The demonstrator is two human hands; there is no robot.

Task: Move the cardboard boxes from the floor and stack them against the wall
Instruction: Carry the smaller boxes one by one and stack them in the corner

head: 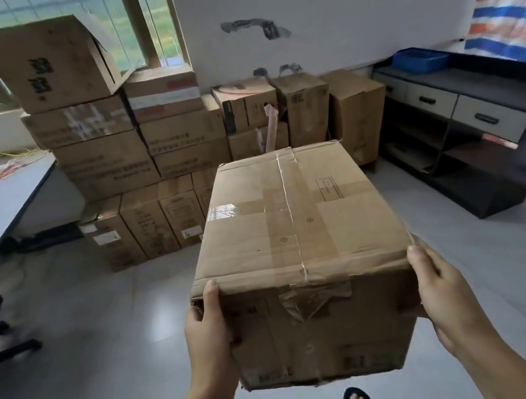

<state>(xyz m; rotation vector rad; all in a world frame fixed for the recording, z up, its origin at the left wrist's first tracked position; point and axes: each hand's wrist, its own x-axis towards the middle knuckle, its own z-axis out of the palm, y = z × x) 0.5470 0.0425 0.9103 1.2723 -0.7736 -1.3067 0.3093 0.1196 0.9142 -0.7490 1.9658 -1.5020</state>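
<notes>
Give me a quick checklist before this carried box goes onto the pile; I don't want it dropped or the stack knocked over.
1. Left hand grip on the carried box: ok, thumb over the near top edge.
2. Right hand grip: ok, holds the right side.
3. Box sealed: ok, top taped; near-face tape is peeling.
4. Floor ahead: ok, bare tiles.
5. Stack steadiness: not ok, topmost box sits tilted.
6. Box weight: cannot tell.
</notes>
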